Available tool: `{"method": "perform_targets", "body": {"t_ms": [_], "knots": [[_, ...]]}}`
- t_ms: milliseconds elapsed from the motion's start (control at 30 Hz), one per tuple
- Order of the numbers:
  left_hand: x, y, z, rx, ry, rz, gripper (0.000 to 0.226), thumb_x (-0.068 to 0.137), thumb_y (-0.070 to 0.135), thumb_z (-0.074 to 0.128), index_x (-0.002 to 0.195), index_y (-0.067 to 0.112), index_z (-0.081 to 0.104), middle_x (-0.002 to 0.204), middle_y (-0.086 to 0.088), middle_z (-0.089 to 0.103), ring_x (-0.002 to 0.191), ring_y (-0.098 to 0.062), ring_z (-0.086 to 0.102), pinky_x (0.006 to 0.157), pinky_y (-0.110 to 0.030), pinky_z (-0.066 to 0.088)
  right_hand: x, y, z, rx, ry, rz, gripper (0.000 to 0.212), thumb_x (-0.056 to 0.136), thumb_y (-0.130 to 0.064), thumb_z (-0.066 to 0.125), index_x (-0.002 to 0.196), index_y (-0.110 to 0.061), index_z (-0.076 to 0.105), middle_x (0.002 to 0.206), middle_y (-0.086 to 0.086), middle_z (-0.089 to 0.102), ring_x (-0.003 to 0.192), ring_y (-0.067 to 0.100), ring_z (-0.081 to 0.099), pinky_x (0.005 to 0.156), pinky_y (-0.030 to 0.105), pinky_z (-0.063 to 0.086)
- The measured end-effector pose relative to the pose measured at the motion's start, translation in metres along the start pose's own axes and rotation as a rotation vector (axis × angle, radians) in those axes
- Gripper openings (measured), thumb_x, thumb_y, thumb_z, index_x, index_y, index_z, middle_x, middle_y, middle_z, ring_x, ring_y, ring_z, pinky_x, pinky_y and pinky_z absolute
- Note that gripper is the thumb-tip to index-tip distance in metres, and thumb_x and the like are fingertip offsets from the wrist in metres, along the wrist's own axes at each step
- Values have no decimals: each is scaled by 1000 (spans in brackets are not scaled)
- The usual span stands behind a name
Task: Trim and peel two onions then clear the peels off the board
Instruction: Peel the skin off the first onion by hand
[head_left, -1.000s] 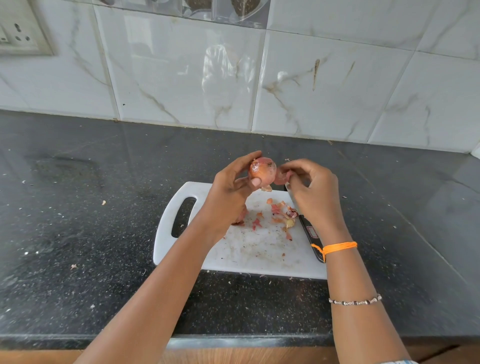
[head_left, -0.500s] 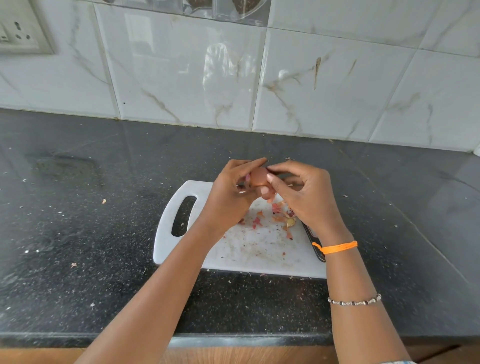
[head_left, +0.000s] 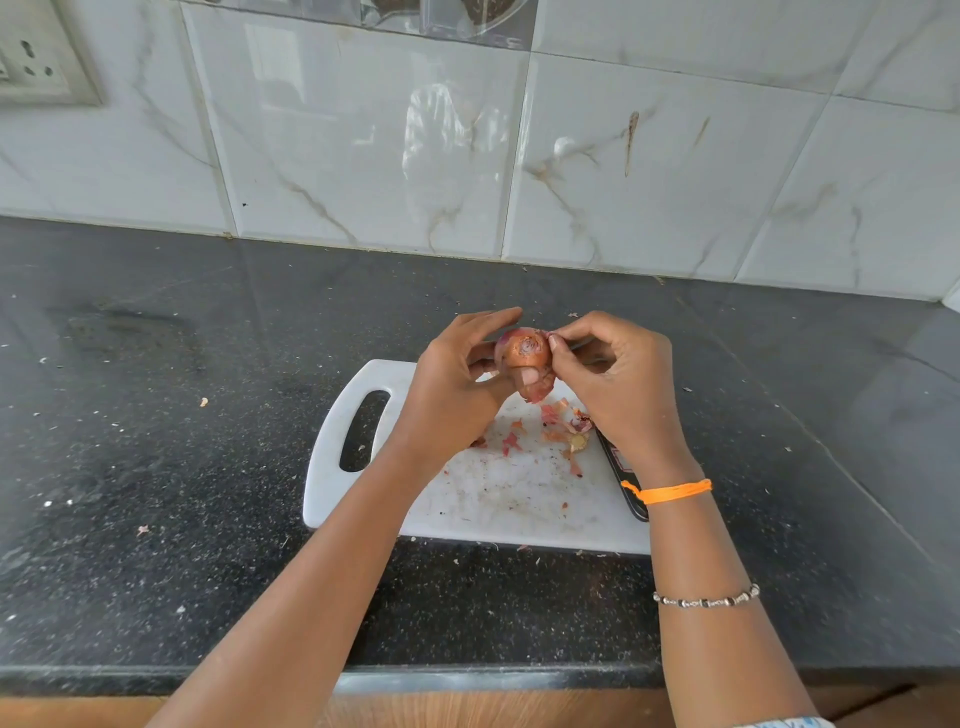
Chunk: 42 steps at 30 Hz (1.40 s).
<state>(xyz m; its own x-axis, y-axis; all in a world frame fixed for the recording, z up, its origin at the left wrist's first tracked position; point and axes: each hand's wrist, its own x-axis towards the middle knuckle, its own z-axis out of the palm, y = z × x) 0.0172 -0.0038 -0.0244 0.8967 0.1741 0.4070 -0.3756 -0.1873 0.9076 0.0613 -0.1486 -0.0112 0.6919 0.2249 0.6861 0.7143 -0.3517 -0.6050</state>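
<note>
counter edge: dark speckled granite countertop (head_left: 156, 493), nearest strip below both forearms, small crumbs scattered on it
right wrist: orange thread band (head_left: 667, 491) at the wrist, beaded bracelet (head_left: 706, 600) lower on the forearm
cutting board: white plastic cutting board (head_left: 519, 499) with a slot handle on its left end, lies flat under and just near of the grip; stained, bare patch in the near half
knife: black-handled knife (head_left: 621, 467) on the board's right edge, mostly hidden under the right wrist; blade not visible
peels: loose onion peels (head_left: 558, 431) in pink-orange scraps on the board, directly below the grip, touching the board, apart from the held onion
left hand: left hand (head_left: 452, 389) curled round the onion (head_left: 524, 358) from the left, thumb pressed on its near underside, index finger stretched over the far top; firm wrap, not spread
onion: held in the air above the board's far half, between both hands, trimmed end facing the camera, brown-red skin still on most of it, a flap of skin hanging below the thumb
right hand: right hand (head_left: 618, 384) thumb and index finger pinched tight on the skin at the onion's upper right edge; other fingers loosely curled behind, touching nothing that I can tell
far of grip: bare countertop, then marble-look wall tiles (head_left: 649, 171); wall socket (head_left: 36, 62) top left, well apart
</note>
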Motion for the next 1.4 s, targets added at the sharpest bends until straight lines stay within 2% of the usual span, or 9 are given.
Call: {"method": "perform_targets", "body": {"t_ms": [233, 433, 533, 667, 800, 933, 1067, 1233, 1400], "knots": [[-1, 1, 0, -108, -77, -117, 45, 89, 7, 61, 133, 11, 51, 107, 7, 66, 85, 12, 63, 72, -4, 45, 3, -5, 0, 233, 102, 172, 9, 84, 0, 67, 76, -6, 68, 68, 0, 68, 61, 6, 68, 58, 18, 54], [0, -2, -3, -128, -10, -129, 46, 83, 0, 67, 124, 20, 60, 111, 7, 67, 99, -3, 65, 72, -14, 50, 3, 2, -1, 234, 53, 278, 14, 79, 0, 72, 73, -11, 67, 71, 0, 70, 63, 12, 70, 63, 24, 58], [0, -3, -4, -150, 4, -111, 48, 82, -6, 65, 117, 26, 60, 121, 1, 61, 102, -6, 63, 69, -16, 51, 1, 10, -2, -27, -36, 306, 11, 82, -7, 70, 79, -18, 68, 75, -10, 68, 71, 1, 66, 70, 19, 55], [0, -2, -5, -204, 16, -123, 52, 81, -5, 67, 121, 27, 54, 124, -1, 59, 102, -4, 64, 74, -15, 52, 0, 5, -2, 254, -248, 505, 23, 91, -29, 61, 105, -12, 62, 95, 5, 70, 84, 16, 71, 80, 38, 58], [0, -1, -5, -235, 10, -125, 47, 77, -1, 71, 119, 17, 58, 131, 5, 53, 106, -7, 64, 81, -21, 54, 0, -8, -2, 531, -317, 516, 33, 80, -9, 71, 111, -5, 59, 92, 8, 71, 77, 18, 71, 70, 26, 58], [0, -2, -6, -169, -52, -144, 37, 86, 12, 67, 117, 31, 61, 134, 5, 50, 108, -8, 61, 91, -27, 51, 0, -5, -8, 610, -261, 513, 42, 63, -10, 79, 104, -11, 65, 97, 14, 71, 92, 31, 70, 80, 37, 58], [0, -1, -4, -139, -111, -190, 33, 92, 18, 59, 121, 32, 57, 130, 0, 54, 108, -15, 60, 92, -28, 51, 1, -4, -10, 580, -209, 488, 33, 72, 5, 73, 100, -11, 66, 88, 11, 70, 80, 19, 71, 70, 25, 57], [0, 1, -2, -150, -94, -172, 51, 83, 30, 65, 132, 21, 54, 126, -3, 59, 103, -12, 64, 94, -29, 51, 1, -6, -7, 572, -217, 491, 35, 72, 9, 72, 100, -11, 66, 91, 16, 67, 80, 24, 70, 74, 33, 59], [-1, 2, -1, -188, -77, -162, 48, 87, 15, 64, 133, 18, 51, 118, -1, 64, 97, -10, 66, 92, -27, 51, 2, -7, -9, 540, -203, 484, 26, 76, 12, 68, 93, -8, 64, 84, 7, 65, 71, 7, 68, 63, 19, 55]]}}
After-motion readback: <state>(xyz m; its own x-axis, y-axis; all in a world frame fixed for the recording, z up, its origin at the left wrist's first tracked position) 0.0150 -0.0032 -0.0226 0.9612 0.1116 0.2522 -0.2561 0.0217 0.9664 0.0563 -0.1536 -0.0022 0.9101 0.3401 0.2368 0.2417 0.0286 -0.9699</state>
